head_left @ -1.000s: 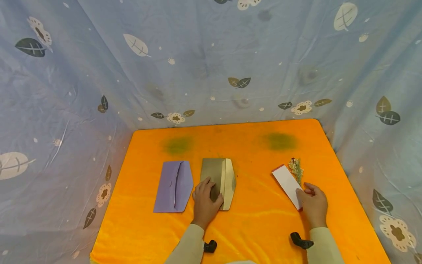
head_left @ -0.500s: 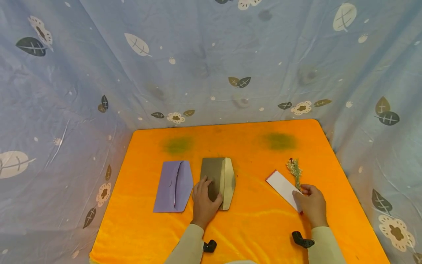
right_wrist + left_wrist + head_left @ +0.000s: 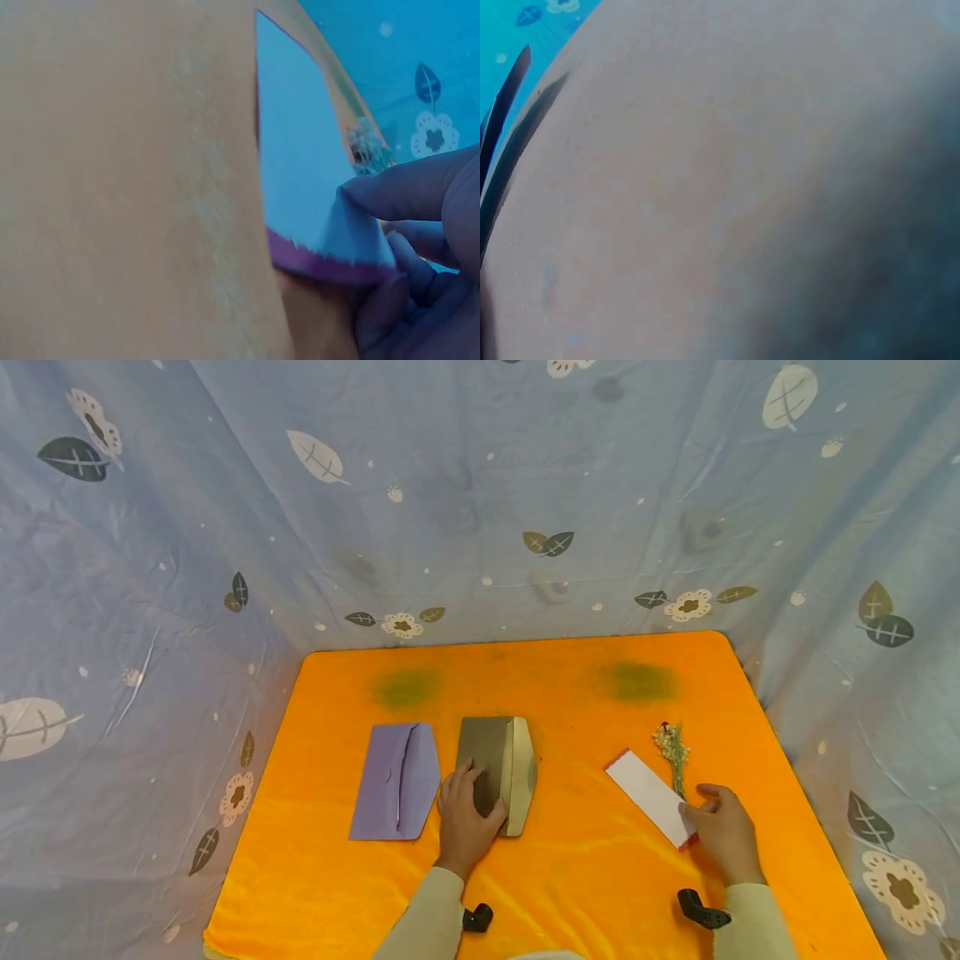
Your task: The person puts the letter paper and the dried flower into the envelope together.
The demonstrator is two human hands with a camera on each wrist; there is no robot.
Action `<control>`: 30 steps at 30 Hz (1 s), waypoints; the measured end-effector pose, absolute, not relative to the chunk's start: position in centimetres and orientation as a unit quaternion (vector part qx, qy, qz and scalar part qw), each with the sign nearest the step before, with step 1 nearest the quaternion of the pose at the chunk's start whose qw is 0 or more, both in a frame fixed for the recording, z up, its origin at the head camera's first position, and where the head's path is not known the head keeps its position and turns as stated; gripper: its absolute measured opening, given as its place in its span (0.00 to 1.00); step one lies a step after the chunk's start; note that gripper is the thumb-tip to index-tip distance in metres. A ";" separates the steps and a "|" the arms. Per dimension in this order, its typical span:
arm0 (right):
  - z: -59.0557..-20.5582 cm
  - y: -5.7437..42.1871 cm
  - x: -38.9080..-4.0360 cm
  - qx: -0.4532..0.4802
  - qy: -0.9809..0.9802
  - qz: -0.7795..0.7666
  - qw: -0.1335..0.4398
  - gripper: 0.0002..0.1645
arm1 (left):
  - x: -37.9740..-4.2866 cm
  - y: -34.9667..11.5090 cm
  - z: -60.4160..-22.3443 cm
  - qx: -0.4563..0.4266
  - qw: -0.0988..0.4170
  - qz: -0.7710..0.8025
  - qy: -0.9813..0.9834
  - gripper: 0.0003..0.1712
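Observation:
My right hand (image 3: pixel 727 837) pinches the near right end of a long white card (image 3: pixel 647 795) with red scalloped ends. In the right wrist view the thumb lies on the face of the card (image 3: pixel 296 142), with curled fingers beneath its edge; the card is tilted up. Just beyond that hand lies a small bunch of dried flowers (image 3: pixel 672 750). My left hand (image 3: pixel 467 828) rests on an olive-gold envelope (image 3: pixel 482 737), fingers spread over its left part and thumb near the fold. The envelope's pale gold flap (image 3: pixel 523 777) is folded out to the right.
A purple envelope (image 3: pixel 375 785), its flap out to the right, lies left of the gold one. Everything is on an orange cloth-covered table (image 3: pixel 570 893) with two dark green patches. Patterned blue curtains (image 3: pixel 480 510) enclose the back and sides.
My right hand first slid the card slightly left and turned it, then shifted a little right and nearer. The flowers moved slightly. My left hand and both envelopes stayed in place.

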State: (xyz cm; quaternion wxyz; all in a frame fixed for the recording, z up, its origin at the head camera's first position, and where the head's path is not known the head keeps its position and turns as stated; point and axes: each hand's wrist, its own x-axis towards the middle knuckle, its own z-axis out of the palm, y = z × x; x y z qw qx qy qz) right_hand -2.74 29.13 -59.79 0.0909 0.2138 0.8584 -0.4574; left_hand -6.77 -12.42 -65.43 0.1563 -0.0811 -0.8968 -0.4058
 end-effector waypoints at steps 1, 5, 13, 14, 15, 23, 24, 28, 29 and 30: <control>-59.8 29.3 -2.7 0.211 0.859 -0.457 0.092 0.40 | -6.8 -12.4 -65.4 -0.082 0.157 -0.407 -0.896 0.33; -59.6 29.9 -2.7 0.203 0.860 -0.457 0.101 0.34 | -6.8 -12.5 -65.3 -0.082 0.158 -0.408 -0.896 0.32; -59.0 29.7 -2.8 0.186 0.846 -0.485 0.117 0.31 | -6.8 -12.4 -65.6 -0.087 0.174 -0.399 -0.896 0.32; -58.9 29.5 -2.8 0.183 0.844 -0.490 0.119 0.29 | -6.8 -12.4 -65.7 -0.089 0.178 -0.397 -0.896 0.32; -58.8 29.3 -2.8 0.180 0.839 -0.499 0.124 0.29 | -6.8 -12.3 -65.7 -0.090 0.181 -0.397 -0.895 0.31; -58.5 27.9 -3.1 0.140 0.818 -0.539 0.145 0.30 | -6.8 -12.4 -65.9 -0.089 0.183 -0.402 -0.893 0.32; -58.5 27.7 -3.1 0.137 0.818 -0.539 0.145 0.30 | -6.8 -12.4 -65.8 -0.088 0.181 -0.403 -0.893 0.32; -58.8 26.9 -3.4 0.138 0.821 -0.534 0.148 0.30 | -6.8 -12.5 -65.5 -0.079 0.166 -0.404 -0.896 0.34; -58.8 26.7 -3.5 0.140 0.825 -0.527 0.146 0.30 | -6.8 -12.5 -65.5 -0.077 0.163 -0.404 -0.897 0.34; -58.9 26.4 -3.5 0.141 0.829 -0.521 0.144 0.30 | -6.8 -12.5 -65.4 -0.075 0.160 -0.405 -0.897 0.34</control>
